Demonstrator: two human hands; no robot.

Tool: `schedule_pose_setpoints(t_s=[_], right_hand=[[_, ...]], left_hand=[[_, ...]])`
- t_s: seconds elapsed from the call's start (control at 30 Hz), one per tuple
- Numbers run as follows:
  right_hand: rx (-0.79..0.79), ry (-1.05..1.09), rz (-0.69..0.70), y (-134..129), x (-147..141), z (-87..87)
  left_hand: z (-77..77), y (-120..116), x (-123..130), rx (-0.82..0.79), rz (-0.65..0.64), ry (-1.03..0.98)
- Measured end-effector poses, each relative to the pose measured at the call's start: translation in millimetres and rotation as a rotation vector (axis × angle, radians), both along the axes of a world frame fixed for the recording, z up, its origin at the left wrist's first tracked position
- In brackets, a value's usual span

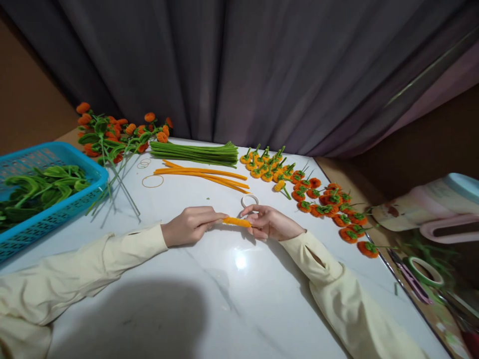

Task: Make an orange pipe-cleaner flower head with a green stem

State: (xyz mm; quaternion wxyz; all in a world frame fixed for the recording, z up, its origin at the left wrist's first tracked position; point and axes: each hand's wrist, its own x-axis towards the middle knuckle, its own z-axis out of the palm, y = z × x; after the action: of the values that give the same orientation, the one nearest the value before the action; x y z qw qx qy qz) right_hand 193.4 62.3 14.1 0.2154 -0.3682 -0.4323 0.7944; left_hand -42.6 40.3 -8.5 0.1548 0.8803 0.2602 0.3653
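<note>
Here's the left hand (192,225), fingertips pinched narrow on one end of a short, fuzzy yellow-orange piece (237,222), and there's the right hand (271,223) gripping the other end, its fingers loosely curled. The piece runs level between the two, just above the middle of the white bench (269,289). Right behind the right hand's fingers sits a white ring (250,200); whether they touch it, you can't tell.

Just beyond, a few yellow-orange stems (204,174) lie loosely crossed, and behind those comes a thick bundle of green stems (194,152). Over to the right, yellow flower heads (267,175) cluster together, green stalks up, and orange flower heads (331,199) trail down along the bench's edge. Out on the left, a blue basket (56,217) is loaded with green leaves (48,184), and just beside it lie long-stemmed orange flowers (112,132), heads toward the curtain (239,70).
</note>
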Motion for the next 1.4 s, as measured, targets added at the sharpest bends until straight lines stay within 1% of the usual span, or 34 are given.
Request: schedule_pose_setpoints(t_s=[0.1,0.23,0.37,0.57,0.77,0.93,1.07,1.2,1.3,1.4], right_hand=[[0.109,-0.006,-0.043,-1.9,-3.3,-1.6],[0.277,-0.099,-0.139,-5.6,-9.7,-5.9],[0.349,-0.180,-0.198,-8.9,-14.1,-8.9],[0.386,-0.294,-0.265,-12.0,-16.7,-8.4],[0.365,-0.309,-0.206,-10.3,-16.5,-7.9],[0.419,-0.366,-0.206,-13.2,-16.2,-8.1],[0.384,-0.374,-0.144,-14.0,-15.8,-6.9],[0.354,-0.393,-0.165,-16.3,-17.0,-5.9],[0.344,-0.373,-0.157,-18.3,-17.4,-6.6],[0.343,-0.361,-0.154,-18.9,-17.4,-7.0]], left_hand=[[0.4,0.8,1.2,-0.003,0.053,-0.017],[0.6,1.4,2.6,-0.017,0.089,-0.035],[1.0,1.1,2.9,-0.013,0.083,-0.036],[1.5,0.4,2.5,0.032,0.070,-0.011],[-3.3,0.5,-1.2,0.163,0.030,0.075],[-3.9,0.5,-4.3,0.240,0.013,0.139],[0.3,0.8,-5.6,0.400,-0.022,0.256],[6.5,1.4,-5.9,0.539,-0.056,0.334],[8.6,2.0,-6.4,0.566,-0.071,0.349],[6.4,2.6,-7.4,0.534,-0.088,0.324]])
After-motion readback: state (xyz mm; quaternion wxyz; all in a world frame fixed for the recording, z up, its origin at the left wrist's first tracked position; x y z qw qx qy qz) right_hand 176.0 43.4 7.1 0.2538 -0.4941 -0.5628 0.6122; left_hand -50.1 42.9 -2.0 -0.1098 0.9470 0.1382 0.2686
